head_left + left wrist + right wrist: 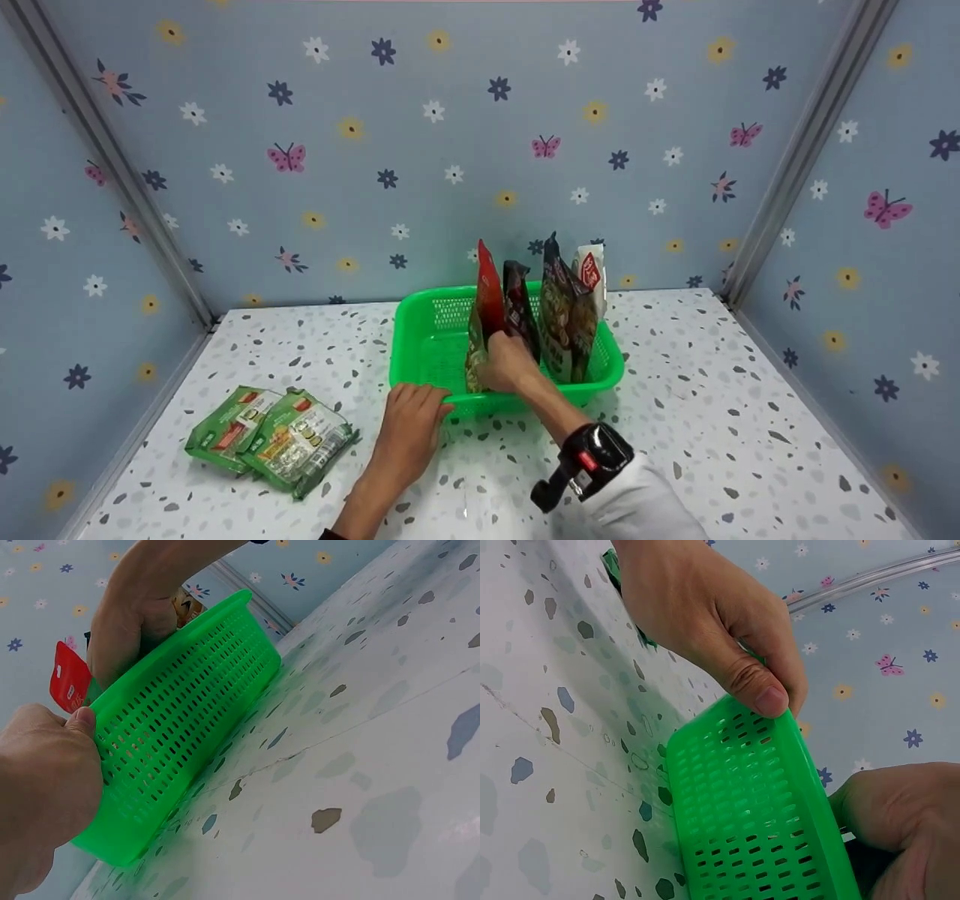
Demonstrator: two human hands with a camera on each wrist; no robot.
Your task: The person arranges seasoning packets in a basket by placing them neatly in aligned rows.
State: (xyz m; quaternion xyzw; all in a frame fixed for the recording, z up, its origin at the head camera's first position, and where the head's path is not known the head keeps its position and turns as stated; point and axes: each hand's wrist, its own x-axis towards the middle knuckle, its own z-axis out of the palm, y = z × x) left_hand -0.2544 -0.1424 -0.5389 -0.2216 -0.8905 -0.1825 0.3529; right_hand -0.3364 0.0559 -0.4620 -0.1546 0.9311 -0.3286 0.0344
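A green plastic basket (431,360) with perforated sides stands on the speckled table. My left hand (412,420) grips its near rim toward the left corner, the thumb lying along the rim in the left wrist view. Down inside the basket, my right hand (510,366) is beside an upright red pouch (490,289). Its fingers are hidden, so I cannot tell whether they grip the pouch. Close behind that hand stands a narrow dark pouch (517,296). Farther right are a larger dark pouch (556,319) with food pictures and a white pouch (592,270) with a red label.
Two green-and-white food packets, a rear packet (225,431) and a front packet (300,442), overlap on the table left of the basket. A flowered wall (465,150) rises behind, with side panels left and right. A black device (596,457) is strapped on my right wrist.
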